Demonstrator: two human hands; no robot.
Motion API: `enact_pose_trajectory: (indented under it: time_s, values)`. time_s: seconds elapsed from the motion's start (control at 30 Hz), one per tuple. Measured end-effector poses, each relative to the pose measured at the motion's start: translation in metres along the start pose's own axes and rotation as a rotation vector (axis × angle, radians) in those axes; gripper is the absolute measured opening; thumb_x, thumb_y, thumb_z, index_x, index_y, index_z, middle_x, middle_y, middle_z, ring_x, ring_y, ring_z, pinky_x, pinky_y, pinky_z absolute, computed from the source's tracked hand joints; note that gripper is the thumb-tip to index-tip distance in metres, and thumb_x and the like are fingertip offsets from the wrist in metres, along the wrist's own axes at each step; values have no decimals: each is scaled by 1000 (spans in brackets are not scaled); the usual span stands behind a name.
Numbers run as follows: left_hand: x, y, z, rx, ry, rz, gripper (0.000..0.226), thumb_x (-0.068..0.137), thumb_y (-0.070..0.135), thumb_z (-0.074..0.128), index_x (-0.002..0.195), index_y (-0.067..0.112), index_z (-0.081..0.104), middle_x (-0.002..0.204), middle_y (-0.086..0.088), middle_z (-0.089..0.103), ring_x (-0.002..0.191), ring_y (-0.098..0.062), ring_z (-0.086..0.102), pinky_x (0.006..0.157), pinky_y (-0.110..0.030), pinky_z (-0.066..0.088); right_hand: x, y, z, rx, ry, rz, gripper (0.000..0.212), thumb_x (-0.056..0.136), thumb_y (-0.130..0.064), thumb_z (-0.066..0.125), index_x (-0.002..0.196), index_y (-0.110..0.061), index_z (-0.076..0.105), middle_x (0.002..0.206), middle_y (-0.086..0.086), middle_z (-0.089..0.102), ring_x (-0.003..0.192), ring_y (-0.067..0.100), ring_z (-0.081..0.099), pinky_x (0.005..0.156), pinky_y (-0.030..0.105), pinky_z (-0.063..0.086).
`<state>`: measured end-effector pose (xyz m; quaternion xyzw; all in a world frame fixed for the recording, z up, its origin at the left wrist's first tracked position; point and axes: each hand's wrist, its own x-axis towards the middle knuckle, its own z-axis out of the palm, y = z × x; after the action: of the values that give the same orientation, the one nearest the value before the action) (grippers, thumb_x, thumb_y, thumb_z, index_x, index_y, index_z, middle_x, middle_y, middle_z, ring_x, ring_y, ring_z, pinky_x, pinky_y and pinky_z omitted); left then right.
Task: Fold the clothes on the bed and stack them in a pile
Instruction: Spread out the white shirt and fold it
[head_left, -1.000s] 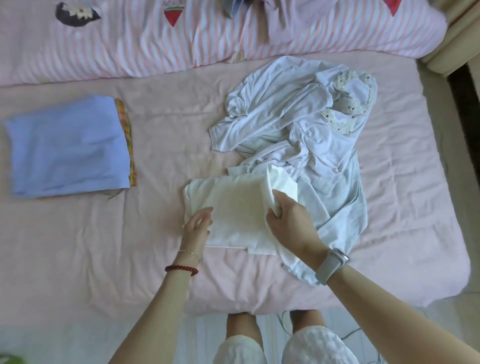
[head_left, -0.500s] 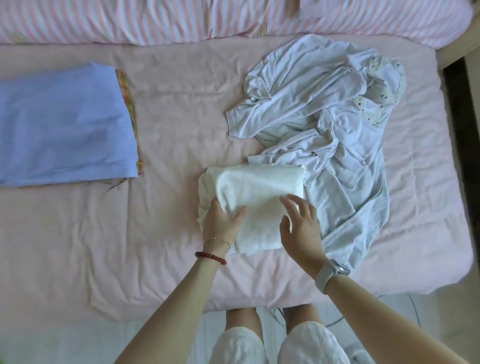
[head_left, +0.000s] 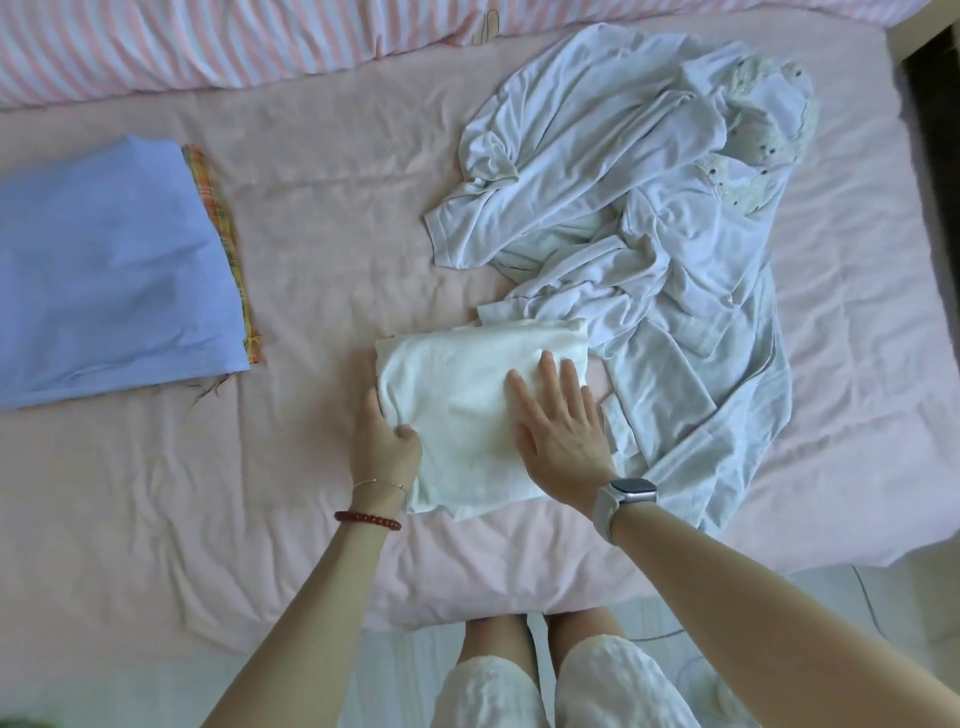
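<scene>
— White garment (head_left: 467, 410), centre frame: what changed?
— Its last flap has been laid over; now a compact rectangle. Right hand (head_left: 563, 436) presses flat, fingers spread; left hand (head_left: 387, 447) pinches the left edge. Probably ready for stacking.
— Count?
— One blue folded piece (head_left: 114, 270) upper left, one unfolded pale heap (head_left: 649, 223) upper right.

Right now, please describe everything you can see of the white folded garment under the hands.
The white folded garment is a soft, cream-white cloth folded into a rough rectangle, lying flat on the pink sheet near the bed's front edge. The left hand grips its left edge; the right hand presses flat on top. Its far right corner overlaps the crumpled pale blue clothes.
</scene>
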<state>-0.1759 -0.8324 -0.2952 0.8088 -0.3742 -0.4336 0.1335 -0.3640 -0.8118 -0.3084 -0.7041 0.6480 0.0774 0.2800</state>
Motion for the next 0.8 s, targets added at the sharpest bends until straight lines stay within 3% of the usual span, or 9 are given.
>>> enact_pose_trajectory:
  time_s: [0.1,0.2,0.3,0.43,0.53,0.67,0.7,0.73,0.8]
  values:
    - [-2,20,4,242,171,246,68,75,5,57,139,10,36,139,-13,39,129,-34,32,102,-47,31,0,2,-2,112,75,-39,55,95,-26,37,147,-22,21,156,14,5,143,36,4,111,50,15]
    - [1,46,17,506,193,641,52,79,24,55,128,8,53,131,-13,51,124,-35,44,99,-50,34,-13,9,-3,389,244,78,54,90,-14,43,143,-9,33,151,22,22,140,38,19,111,47,23]
    - [13,71,44,660,52,835,44,83,33,56,121,10,59,121,-8,59,115,-29,53,98,-48,35,-31,20,6,396,226,186,58,90,-12,49,144,-8,29,150,25,17,141,37,16,113,47,23]
    - [39,84,76,714,-87,844,37,87,40,58,110,12,63,110,-7,63,109,-27,54,95,-38,29,-50,19,31,291,139,40,64,84,-7,57,143,-6,31,149,27,17,139,41,13,112,52,21]
    - [58,91,84,618,-127,765,26,91,35,55,99,12,63,106,-8,63,104,-29,54,90,-36,27,-61,12,45,333,82,100,68,86,-6,48,147,-13,17,153,17,0,140,32,-8,113,45,15]
    - [53,98,84,686,-53,746,22,91,34,53,97,16,64,101,-6,64,101,-28,53,92,-38,25,-84,20,48,362,-77,89,65,90,-7,41,148,-18,15,152,5,-15,143,34,-7,108,42,33]
    - [46,97,82,688,-10,757,22,91,33,53,100,16,64,103,-5,63,103,-28,53,96,-40,25,-89,24,43,355,-101,82,62,89,-8,42,147,-19,22,154,5,-11,143,35,3,104,42,38]
    - [37,95,78,680,39,769,23,90,30,53,105,16,64,110,-5,62,107,-28,52,100,-43,25,-91,28,37,346,-77,72,58,86,-6,48,142,-15,37,156,10,6,140,38,21,97,45,46]
    - [15,82,67,677,130,802,33,88,25,50,118,16,59,127,-7,55,121,-29,48,105,-53,24,-91,32,24,326,57,61,41,73,-1,63,113,-8,64,133,18,51,110,39,57,73,48,55]
